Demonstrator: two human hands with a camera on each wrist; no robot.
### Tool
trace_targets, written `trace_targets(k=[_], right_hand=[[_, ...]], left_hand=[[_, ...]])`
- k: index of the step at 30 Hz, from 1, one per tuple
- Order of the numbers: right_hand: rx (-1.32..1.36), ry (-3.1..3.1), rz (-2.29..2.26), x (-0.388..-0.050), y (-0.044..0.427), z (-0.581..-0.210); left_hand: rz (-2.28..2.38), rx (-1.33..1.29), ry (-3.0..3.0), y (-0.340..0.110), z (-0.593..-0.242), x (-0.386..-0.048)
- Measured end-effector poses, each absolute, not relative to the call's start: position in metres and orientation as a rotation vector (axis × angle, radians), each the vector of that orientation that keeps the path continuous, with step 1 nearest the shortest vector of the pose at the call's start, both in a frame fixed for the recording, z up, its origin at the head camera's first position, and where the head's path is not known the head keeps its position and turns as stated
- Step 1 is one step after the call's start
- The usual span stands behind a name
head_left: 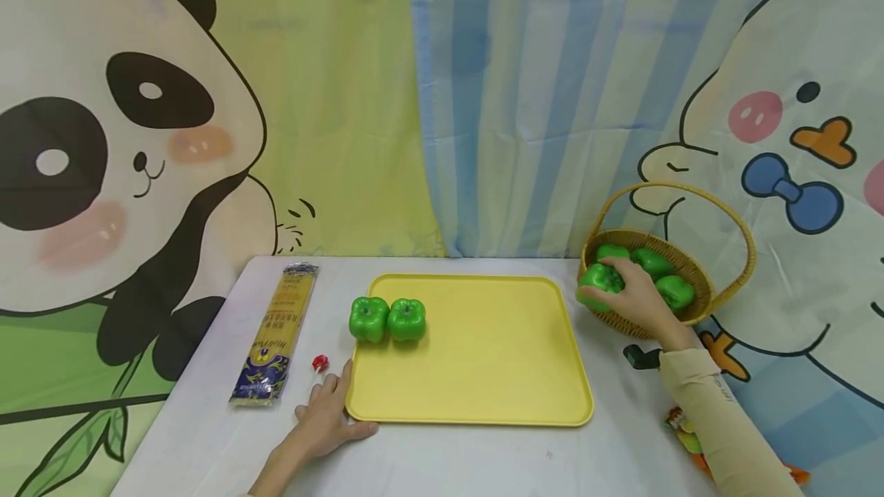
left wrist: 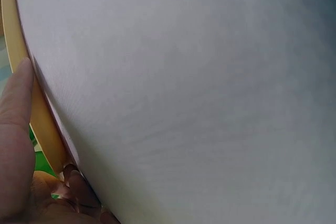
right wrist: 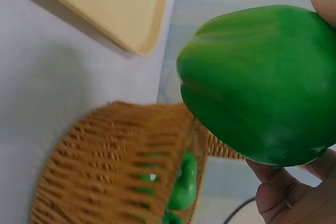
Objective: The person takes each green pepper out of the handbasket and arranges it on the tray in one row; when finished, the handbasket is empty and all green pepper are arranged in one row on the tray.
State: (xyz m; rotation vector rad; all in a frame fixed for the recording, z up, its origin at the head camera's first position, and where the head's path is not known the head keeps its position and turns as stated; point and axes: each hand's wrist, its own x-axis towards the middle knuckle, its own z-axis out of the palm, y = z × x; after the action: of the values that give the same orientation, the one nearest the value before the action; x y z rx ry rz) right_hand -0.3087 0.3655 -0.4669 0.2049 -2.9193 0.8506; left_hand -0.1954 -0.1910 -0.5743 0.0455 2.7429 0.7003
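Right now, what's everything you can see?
Table: one, white, in front.
Tray: one, yellow, on the table.
Basket: one, tan, right of the tray.
Peppers: six showing, green; three in the basket, two at the tray's left edge, one in the right hand.
Packet: one, yellow and blue, left of the tray.
Lollipop-like sweet: one, red, between packet and tray.
Unclear object: one, dark green, beside the basket.
Partly hidden stuff: count unclear, multicoloured, by the sleeve.
Backdrop with cartoon animals: one, multicoloured, behind.
Sleeve: one, cream, right arm.
Left hand: one, bare, touching the tray.
Right hand: one, bare, holding one pepper.
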Motion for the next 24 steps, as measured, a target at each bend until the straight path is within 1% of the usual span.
trace_targets(k=[16,24], right_hand=[[0.47,-2.884,0.85,-0.31,0.303,-0.505],[0.537,-2.893,0.879,-0.308,0.286,-0.521]], left_hand=[[0.711,0.044,2.747,-0.19,-0.573,-0.195],[0.705,0.031,2.741,-0.189,-0.573,-0.195]])
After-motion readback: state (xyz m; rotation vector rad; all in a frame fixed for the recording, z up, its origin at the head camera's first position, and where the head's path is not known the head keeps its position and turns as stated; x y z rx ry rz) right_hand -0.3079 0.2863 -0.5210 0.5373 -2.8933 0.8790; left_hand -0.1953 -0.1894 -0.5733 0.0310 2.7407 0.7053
